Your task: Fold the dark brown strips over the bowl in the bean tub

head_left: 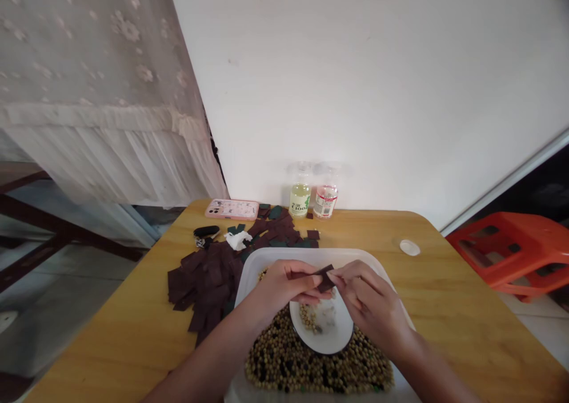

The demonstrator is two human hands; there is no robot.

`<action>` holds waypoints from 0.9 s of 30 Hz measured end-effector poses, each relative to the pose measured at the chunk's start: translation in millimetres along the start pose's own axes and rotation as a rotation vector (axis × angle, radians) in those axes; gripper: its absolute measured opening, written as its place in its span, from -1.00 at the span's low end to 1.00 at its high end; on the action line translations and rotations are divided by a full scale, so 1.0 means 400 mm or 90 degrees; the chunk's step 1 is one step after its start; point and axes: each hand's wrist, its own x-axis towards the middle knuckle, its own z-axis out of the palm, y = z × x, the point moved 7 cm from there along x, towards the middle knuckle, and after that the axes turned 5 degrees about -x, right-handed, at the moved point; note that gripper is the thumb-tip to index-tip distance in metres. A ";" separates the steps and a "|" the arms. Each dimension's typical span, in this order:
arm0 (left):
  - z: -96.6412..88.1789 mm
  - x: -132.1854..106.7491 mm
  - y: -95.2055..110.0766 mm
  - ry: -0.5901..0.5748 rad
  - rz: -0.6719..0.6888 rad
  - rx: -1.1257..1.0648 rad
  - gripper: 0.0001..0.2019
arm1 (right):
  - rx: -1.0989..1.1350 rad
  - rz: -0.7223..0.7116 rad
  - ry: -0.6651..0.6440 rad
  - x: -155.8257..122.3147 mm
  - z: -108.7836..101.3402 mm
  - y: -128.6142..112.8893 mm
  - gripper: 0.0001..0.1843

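My left hand (pixel 287 281) grips a small dark brown square piece (pixel 326 279) between thumb and fingers. At the piece's right edge, the fingers of my right hand (pixel 371 296) are pinched together. Whether they also hold something tiny is hidden. Below both hands is a white bowl (pixel 328 339) with a few pale round beads (pixel 306 319) in it. The bowl rests on many tan and dark beads (pixel 311 370) that fill a white tray (pixel 262 258).
A heap of dark brown squares (pixel 216 284) lies left of the tray, beside a crumpled white tissue (pixel 239 240). Behind are keys (pixel 205 232), a pink-cased phone (pixel 231 209), a green-labelled bottle (pixel 300 198) and a red-labelled bottle (pixel 326 200). A white lid (pixel 409 248) lies right; an orange stool (pixel 511 252) stands beyond.
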 end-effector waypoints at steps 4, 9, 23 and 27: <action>0.000 -0.001 -0.005 -0.001 -0.013 -0.009 -0.75 | -0.003 0.012 0.017 0.007 -0.006 0.001 -0.69; 0.000 0.000 -0.010 -0.002 -0.014 -0.021 -0.73 | 0.005 0.054 0.022 0.019 -0.011 0.005 -0.75; 0.000 0.000 -0.006 -0.002 -0.019 -0.023 -0.73 | -0.012 0.062 0.051 0.018 -0.019 0.013 -0.77; -0.001 0.000 -0.002 0.014 -0.018 -0.039 -0.73 | -0.038 0.047 0.060 0.017 -0.019 0.004 -0.77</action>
